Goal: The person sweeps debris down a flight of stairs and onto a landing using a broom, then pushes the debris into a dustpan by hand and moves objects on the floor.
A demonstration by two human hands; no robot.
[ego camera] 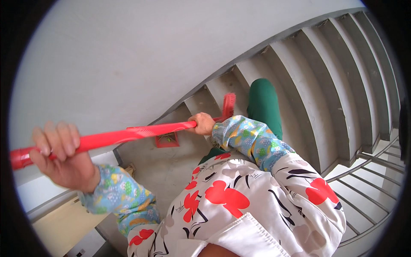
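Observation:
A red broom handle runs across the view from the far left to the middle. Near its left end, my left hand is wrapped around it. Further along, my right hand grips the handle close to the red broom head. The bristles are over a stair tread, just left of my green-trousered leg; contact with the tread cannot be told. Below the handle, between my hands, a red dustpan with small bits in it lies on the grey floor.
Grey concrete stairs curve up the right side along a pale wall. A metal railing stands at the lower right. At lower left are a cream surface and a small wooden thing.

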